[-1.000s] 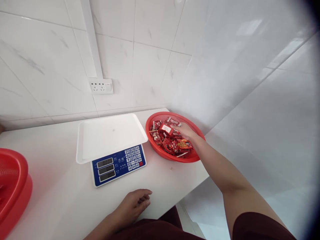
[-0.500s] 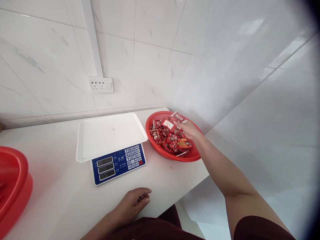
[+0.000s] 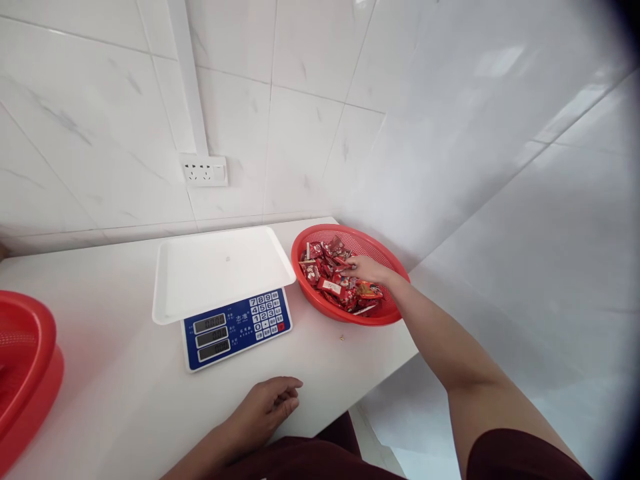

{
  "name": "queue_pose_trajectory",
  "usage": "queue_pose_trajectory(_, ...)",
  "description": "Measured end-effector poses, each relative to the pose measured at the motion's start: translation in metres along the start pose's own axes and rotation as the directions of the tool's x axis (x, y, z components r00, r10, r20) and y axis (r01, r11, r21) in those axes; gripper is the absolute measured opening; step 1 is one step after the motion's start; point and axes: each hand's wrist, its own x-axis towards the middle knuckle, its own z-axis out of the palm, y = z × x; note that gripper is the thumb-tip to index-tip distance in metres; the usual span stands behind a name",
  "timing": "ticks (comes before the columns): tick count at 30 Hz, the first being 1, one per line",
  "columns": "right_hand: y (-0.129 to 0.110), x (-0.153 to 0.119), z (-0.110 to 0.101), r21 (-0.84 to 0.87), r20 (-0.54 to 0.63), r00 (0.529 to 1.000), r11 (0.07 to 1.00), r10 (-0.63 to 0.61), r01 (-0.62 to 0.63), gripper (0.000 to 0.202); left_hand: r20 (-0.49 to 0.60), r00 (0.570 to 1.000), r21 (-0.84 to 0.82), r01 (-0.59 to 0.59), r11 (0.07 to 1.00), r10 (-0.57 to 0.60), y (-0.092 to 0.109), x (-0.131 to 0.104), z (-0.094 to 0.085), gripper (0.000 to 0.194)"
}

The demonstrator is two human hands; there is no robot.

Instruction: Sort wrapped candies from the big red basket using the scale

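My right hand (image 3: 369, 268) is inside the red plastic basket (image 3: 395, 259) on the right. Its fingers are bent together around the edge of a red packet (image 3: 341, 263), though part of the grip is hidden. Small, mostly red snack packets (image 3: 313, 272) fill the basket around it, and one with a white label (image 3: 332, 287) lies near the front. My left hand (image 3: 267, 408) rests at the table's front edge, fingers loosely bent and apart, holding nothing. Between the basket and a second red basket stands a blue electronic scale (image 3: 240, 327) with a bare white pan (image 3: 225, 273).
The second red basket (image 3: 47, 327) is cut off by the left edge of the view. White table (image 3: 125, 393) meets a tiled wall behind, with a socket (image 3: 204, 171) on it. Another wall rises close to the right of the basket. A tiny crumb (image 3: 342, 338) lies in front.
My right hand has lowered from above the basket into the packets. The red packet with clear, printed wrapping that it held up is no longer raised. My left hand has stayed put.
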Motion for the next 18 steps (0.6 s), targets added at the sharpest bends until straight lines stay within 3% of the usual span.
queue_pose_trajectory(7, 0.001, 0.002, -0.019, -0.007, -0.075, 0.997, 1.0, -0.002, 0.002, 0.04, -0.001, 1.0, 0.011, -0.008, 1.0, 0.008, -0.002, 0.001, 0.0, 0.035)
queue_pose_trajectory(11, 0.001, 0.0, -0.011, -0.038, 0.017, 1.0, 0.999, -0.004, 0.004, 0.048, -0.007, 1.0, 0.003, -0.016, 1.0, 0.016, -0.004, 0.001, 0.001, 0.035)
queue_pose_trajectory(15, -0.004, 0.006, 0.004, -0.109, 0.132, 0.991, 0.994, -0.008, 0.023, 0.076, 0.0, 1.0, 0.011, -0.016, 1.0, 0.016, -0.004, 0.001, 0.001, 0.035)
queue_pose_trajectory(18, -0.01, 0.018, 0.016, -0.188, 0.174, 0.985, 0.982, 0.009, 0.024, 0.072, 0.002, 1.0, 0.023, -0.009, 1.0, 0.009, -0.002, 0.001, 0.0, 0.035)
